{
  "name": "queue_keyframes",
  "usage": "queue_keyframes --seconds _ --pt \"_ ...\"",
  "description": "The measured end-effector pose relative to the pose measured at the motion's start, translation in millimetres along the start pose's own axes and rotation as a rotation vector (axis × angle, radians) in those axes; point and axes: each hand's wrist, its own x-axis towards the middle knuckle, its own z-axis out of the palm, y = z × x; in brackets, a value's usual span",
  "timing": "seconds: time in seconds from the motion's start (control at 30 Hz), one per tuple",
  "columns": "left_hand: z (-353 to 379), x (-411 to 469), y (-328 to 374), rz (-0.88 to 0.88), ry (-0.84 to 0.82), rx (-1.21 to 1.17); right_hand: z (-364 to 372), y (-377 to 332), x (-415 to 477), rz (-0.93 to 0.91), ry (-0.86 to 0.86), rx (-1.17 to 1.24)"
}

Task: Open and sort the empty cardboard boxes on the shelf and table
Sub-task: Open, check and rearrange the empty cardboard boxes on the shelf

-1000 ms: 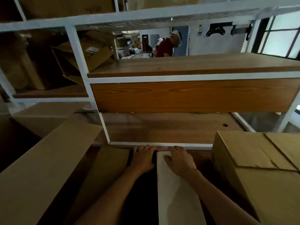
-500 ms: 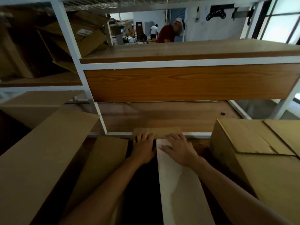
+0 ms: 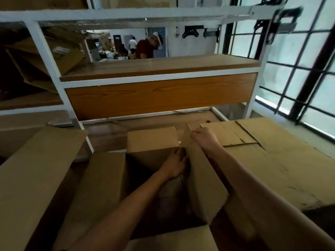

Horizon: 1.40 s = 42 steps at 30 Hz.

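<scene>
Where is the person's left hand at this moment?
In the head view the left hand is at centre, inside the open box near its far wall, just left of the raised flap that the right hand holds.

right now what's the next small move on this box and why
Probably fold the right flap outward: the right hand pinches its top edge and it stands upright, while the left flap already leans out. The left hand is at the inner corner.
</scene>
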Motion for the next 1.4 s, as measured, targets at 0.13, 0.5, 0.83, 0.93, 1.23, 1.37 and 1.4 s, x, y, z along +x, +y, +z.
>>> queue_keyframes --seconds 0.13,0.5,0.83,0.93,1.23,1.37,1.4 --pt "32.0 -14.3 11.5 -0.119 0.036 -0.202 -26.6 32.7 -4.5 0.113 0.113 -0.317" --pt "60.3 -32.4 22.5 -0.413 0.184 -0.353 40.3 75.7 -45.3 0.058 -0.208 -0.571" --pt "53.6 -29.6 17.8 -0.434 0.214 -0.342 57.4 66.9 -80.7 0.102 -0.079 -0.114" --pt "39.9 -50.0 8.8 -0.408 0.146 -0.194 59.6 60.6 -98.5 0.056 -0.129 -0.092" --pt "16.0 -198.2 -9.4 -0.109 0.362 0.107 98.1 56.9 -135.5 -0.013 -0.116 -0.233" --pt "33.7 -221.3 -1.9 -0.206 0.336 0.501 111.7 36.7 -148.5 -0.091 -0.032 -0.172" --pt "35.3 -226.3 -2.6 -0.232 0.363 0.559 113.2 33.2 -153.8 -0.11 -0.017 -0.173"
